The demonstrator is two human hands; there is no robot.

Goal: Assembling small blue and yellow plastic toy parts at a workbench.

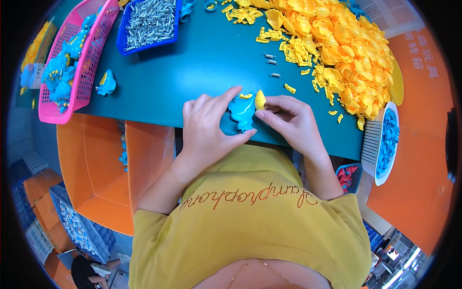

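Note:
Near the table's front edge, my left hand (208,123) grips a blue plastic toy part (242,111) between thumb and fingers. A small yellow piece shows at the top of that part. Just to its right, my right hand (291,120) pinches a curved yellow plastic shell (260,100) close beside the blue part; whether the two touch, I cannot tell. A few small springs (272,62) lie on the green table (202,62) beyond my right hand, with a small yellow piece (289,88) nearer to it.
A large heap of yellow shells (332,48) covers the far right. A blue tray (179,24) of springs and a pink basket (79,96) of blue parts stand left. Another blue part (107,83) lies beside the basket. A white basket (370,139) with blue pieces is right; an orange bin (96,164) sits below left.

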